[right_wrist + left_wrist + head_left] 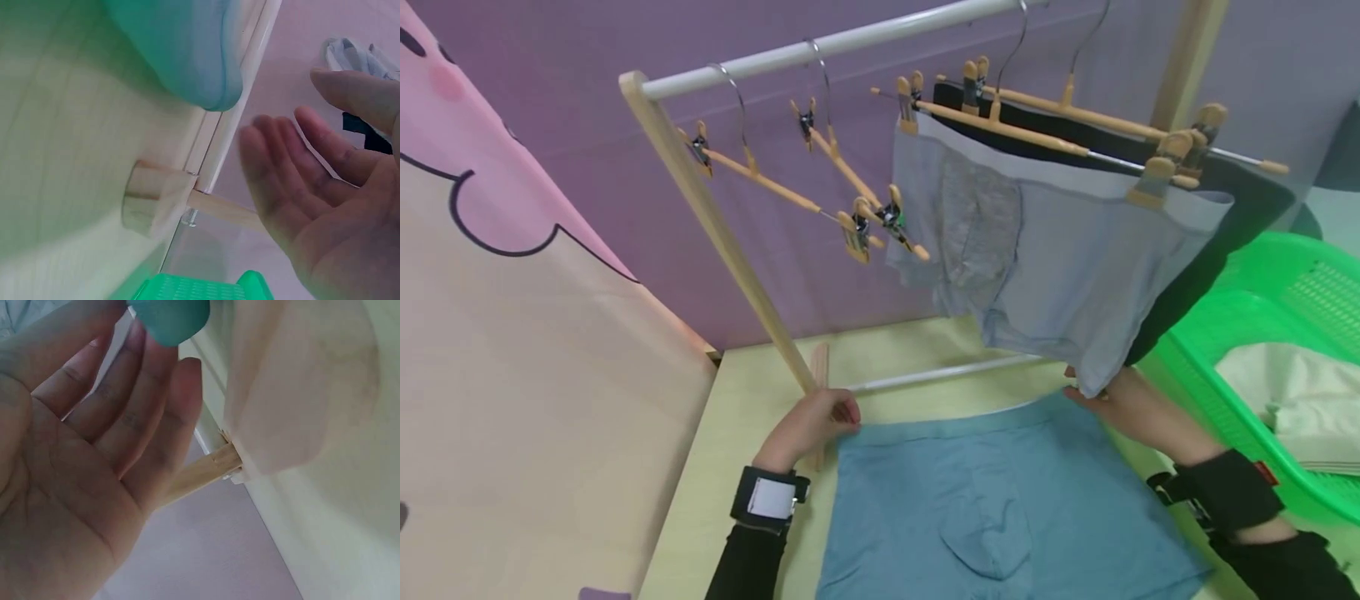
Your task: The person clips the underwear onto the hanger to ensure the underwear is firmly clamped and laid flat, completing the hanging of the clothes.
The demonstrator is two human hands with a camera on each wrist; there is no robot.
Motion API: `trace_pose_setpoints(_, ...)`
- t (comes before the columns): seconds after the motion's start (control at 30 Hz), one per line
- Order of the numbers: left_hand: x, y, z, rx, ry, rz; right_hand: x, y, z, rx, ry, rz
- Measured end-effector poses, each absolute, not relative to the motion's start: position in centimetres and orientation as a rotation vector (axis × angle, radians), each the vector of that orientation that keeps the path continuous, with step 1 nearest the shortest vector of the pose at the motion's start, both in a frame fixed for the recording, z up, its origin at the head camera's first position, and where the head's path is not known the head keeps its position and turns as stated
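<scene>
In the head view, blue shorts lie on the table, judged light, limp and best taken by both far waistband corners; the left wrist view shows the left hand pinching the left one, the right wrist view the right hand relaxed, empty.

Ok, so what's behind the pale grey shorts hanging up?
A black garment hangs behind the pale grey shorts; its top edge and right side show, with purple backdrop farther back. The garment's middle is covered, and the shorts' bottom corner hides part of the right hand.
</scene>
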State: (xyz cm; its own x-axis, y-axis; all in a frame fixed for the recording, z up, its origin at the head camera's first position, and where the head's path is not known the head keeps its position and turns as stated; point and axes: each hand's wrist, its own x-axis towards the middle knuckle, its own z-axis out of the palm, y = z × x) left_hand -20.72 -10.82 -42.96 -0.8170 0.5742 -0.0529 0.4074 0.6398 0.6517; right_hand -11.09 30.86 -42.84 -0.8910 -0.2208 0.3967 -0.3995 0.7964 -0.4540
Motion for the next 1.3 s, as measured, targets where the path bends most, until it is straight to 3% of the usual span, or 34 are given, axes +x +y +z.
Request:
trace_pose_setpoints(0.13,-20.9,-10.9,-43.2,0.779,2.623,0.898,-10.9,30.5,-42.6,0.502,-2.744,0.826)
trace_pose_setpoints(0.4,-20.9,-11.2,-43.4,0.760,2.587,0.842,-10.5,29.5,-43.5,0.968,-2.804,0.817)
trace_pose_setpoints(0.8,-20.9,-11.7,-41.9,0.753,2.658,0.865,-10.3,28.9,-43.7,0.996,-2.844,0.671)
trace_pose_setpoints(1.13,-20.7,-14.0,-36.6,0.700,3.120,1.398,-10.4,29.0,-43.9,0.981,-2.849,0.644)
trace_pose_setpoints(1.3,-20.9,-13.7,-35.0,0.592,3.182,1.934,-10.3,28.9,-43.9,0.968,-2.866,0.645)
